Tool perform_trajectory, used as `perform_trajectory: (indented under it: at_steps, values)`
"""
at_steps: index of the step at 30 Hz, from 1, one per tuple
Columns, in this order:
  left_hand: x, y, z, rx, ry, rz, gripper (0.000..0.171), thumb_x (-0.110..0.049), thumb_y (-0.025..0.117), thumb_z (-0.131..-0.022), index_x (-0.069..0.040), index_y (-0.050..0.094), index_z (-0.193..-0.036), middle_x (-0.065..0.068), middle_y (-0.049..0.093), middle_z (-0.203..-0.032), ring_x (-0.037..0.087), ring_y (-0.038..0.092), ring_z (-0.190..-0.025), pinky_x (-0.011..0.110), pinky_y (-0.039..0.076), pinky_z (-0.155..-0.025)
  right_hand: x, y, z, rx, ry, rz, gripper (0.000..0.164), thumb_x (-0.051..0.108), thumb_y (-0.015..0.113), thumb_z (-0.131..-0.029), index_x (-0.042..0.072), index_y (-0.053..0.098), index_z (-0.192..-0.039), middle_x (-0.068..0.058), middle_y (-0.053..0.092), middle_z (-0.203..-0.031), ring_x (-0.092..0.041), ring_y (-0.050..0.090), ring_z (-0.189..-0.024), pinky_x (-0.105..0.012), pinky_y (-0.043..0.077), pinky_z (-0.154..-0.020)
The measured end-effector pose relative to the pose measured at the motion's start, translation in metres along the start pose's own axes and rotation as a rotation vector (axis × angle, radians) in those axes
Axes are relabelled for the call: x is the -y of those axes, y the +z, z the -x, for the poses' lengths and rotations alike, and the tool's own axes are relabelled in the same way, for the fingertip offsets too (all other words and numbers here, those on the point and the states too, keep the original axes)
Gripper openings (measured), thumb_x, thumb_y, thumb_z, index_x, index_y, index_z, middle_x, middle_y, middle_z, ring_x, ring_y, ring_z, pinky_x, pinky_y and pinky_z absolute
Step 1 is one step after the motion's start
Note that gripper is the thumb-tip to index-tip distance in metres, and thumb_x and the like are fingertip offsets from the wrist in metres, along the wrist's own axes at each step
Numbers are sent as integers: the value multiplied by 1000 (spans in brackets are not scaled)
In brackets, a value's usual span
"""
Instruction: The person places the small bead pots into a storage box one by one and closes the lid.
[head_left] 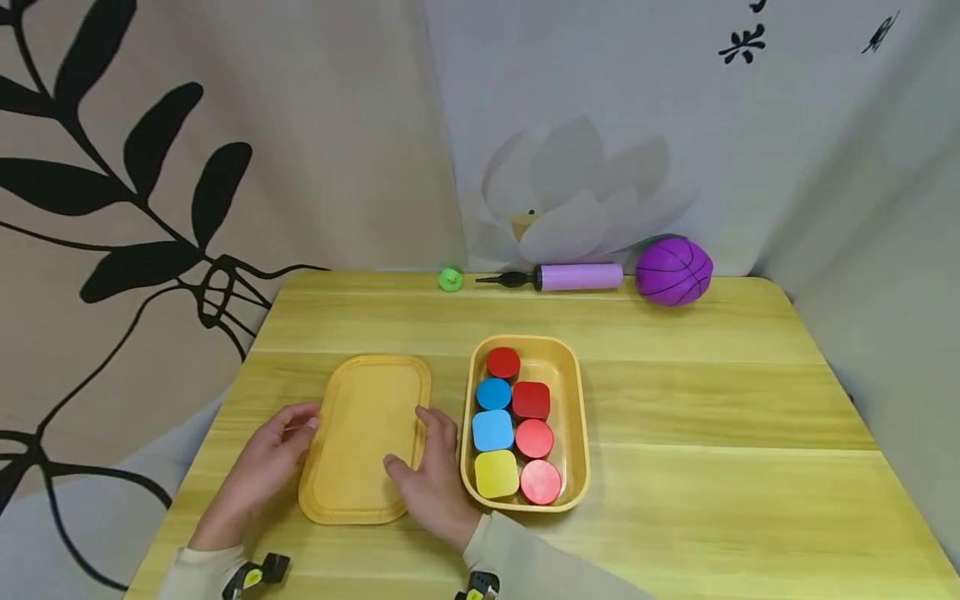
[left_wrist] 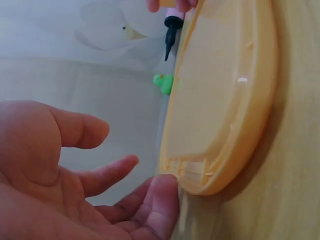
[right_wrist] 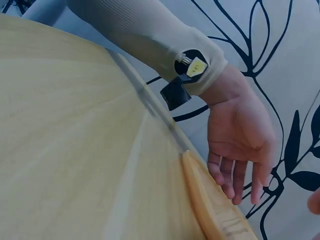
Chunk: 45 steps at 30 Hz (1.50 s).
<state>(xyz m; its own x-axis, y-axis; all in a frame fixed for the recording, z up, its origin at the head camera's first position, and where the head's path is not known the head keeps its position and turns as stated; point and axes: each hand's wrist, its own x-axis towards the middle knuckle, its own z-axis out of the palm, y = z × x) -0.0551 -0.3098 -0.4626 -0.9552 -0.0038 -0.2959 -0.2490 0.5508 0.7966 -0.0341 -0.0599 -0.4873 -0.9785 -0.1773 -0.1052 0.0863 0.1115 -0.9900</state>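
Note:
A flat yellow-orange lid (head_left: 363,442) with rounded corners lies on the wooden table, its ridged rim showing in the left wrist view. Along the lid's left edge is my left hand (head_left: 273,458), fingers loosely extended, fingertips right at the rim; its palm (left_wrist: 30,160) faces the lid. My right hand (head_left: 438,483) spreads thumb and fingers over the lid's right side, the fingertips close to its edge. Just right of that hand stands a matching open box (head_left: 573,450) holding blue, red and yellow blocks, among them a yellow square block (head_left: 497,474) and a blue square block (head_left: 492,431).
At the table's back edge are a small green toy (head_left: 451,279), a purple hand pump (head_left: 581,277) with a black nozzle, and a purple ball (head_left: 674,272). Behind them hangs a pale curtain (head_left: 360,150) printed with dark leaves. The tabletop (head_left: 712,467) extends right of the box.

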Motion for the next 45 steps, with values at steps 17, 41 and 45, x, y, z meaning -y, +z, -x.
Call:
perform_trajectory:
  at_steps: [17,41,45]
  values:
    - [16,-26,4,47,-27,74,60,-21,57,-110,2,35,-162,26,44,-157,-10,56,-107,22,54,-86,7,4,0,57,48,-158,68,15,66,-100,7,36,-160,-15,32,-165,-39,37,-151,-56,37,-122]
    - [-8,-39,15,197,322,797,48,12,45,-107,-10,62,-146,0,72,-127,10,73,-109,24,61,-86,48,-49,-15,73,64,-502,72,-2,67,-95,0,39,-161,-22,54,-145,-26,65,-121,-27,57,-99]
    - [-19,-32,15,308,358,753,54,11,41,-108,-7,46,-159,1,68,-133,12,70,-115,26,61,-90,51,-70,-13,114,87,-492,77,-1,68,-95,10,35,-164,-18,59,-132,-19,66,-110,-26,57,-96]
